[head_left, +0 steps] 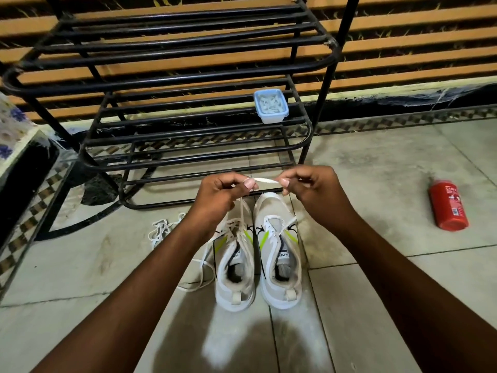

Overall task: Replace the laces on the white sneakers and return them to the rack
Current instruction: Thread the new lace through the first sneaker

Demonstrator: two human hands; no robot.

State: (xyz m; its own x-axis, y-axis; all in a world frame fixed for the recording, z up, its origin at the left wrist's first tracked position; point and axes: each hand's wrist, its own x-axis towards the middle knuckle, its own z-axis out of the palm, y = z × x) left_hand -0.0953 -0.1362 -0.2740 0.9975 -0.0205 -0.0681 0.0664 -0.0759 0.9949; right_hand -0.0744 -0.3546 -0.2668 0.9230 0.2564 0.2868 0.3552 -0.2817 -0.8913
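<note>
Two white sneakers with green and black streaks stand side by side on the floor, toes toward the rack: the left sneaker [234, 267] and the right sneaker [279, 254]. Above their toes my left hand [219, 196] and my right hand [312, 185] pinch a white lace [266, 180] stretched between the fingertips. The lace trails down from my left hand onto the left sneaker and down from my right hand to the right sneaker's eyelets. Another loose lace [161, 230] lies in a heap left of the shoes. The black metal rack [172, 76] stands just behind.
A light blue plastic tub [270, 105] holding white items sits on the rack's middle shelf at the right. A red bottle [448, 205] lies on the tiled floor to the right. A dark ledge with a patterned cloth [16, 146] is at the left.
</note>
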